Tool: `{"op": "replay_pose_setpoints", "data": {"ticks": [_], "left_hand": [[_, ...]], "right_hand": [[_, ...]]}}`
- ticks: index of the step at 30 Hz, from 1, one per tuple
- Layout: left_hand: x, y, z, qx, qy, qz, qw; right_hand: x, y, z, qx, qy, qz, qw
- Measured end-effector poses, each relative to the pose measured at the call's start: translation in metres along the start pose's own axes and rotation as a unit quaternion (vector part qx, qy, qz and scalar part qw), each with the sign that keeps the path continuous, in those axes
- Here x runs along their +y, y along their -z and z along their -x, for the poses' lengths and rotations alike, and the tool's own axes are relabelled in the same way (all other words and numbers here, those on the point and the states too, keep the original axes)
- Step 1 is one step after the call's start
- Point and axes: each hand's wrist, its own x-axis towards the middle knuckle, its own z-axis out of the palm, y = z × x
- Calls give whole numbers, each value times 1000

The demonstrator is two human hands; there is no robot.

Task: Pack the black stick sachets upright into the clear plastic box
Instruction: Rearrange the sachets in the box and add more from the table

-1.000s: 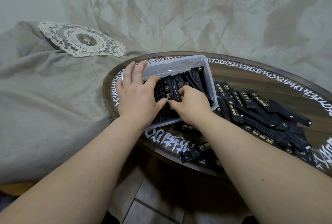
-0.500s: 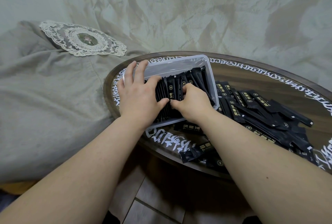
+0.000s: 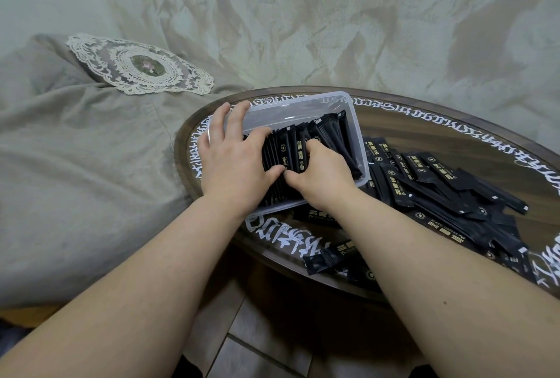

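Both hands are down in the box (image 3: 357,123), which sits at about ten o'clock on the round desk (image 3: 424,123). The sachets (image 3: 298,150) inside stand in a row, leaning a bit toward the right wall. The left hand (image 3: 233,165) lies over the left end of the row, thumb hooked against the sticks, outer fingers straight over the box's far-left rim. The right hand (image 3: 321,174) has its fingers curled down into the row, pinching sticks near the middle. To do this well, I'd say squeeze the row toward the left wall so a gap opens at three o'clock, and keep the tops level. The loose pile (image 3: 448,192) waits on the desk at three o'clock, just beside the box.
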Motion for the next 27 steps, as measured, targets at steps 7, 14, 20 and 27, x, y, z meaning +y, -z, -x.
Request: {"op": "replay_pose_setpoints", "data": {"ticks": [7,14,20,27], "left_hand": [[-2,0,0,1,1,1,1000],[-2,-1,0,4,-4,4,1000],[-3,-2,0,13,-6,8,1000],[-4,-4,1,26,-11,9,1000]], "right_hand": [[-1,0,12,68,56,102,991],[6,3,15,42,78,66,994],[3,2,17,44,88,69,993],[5,3,17,39,78,52,995]]}}
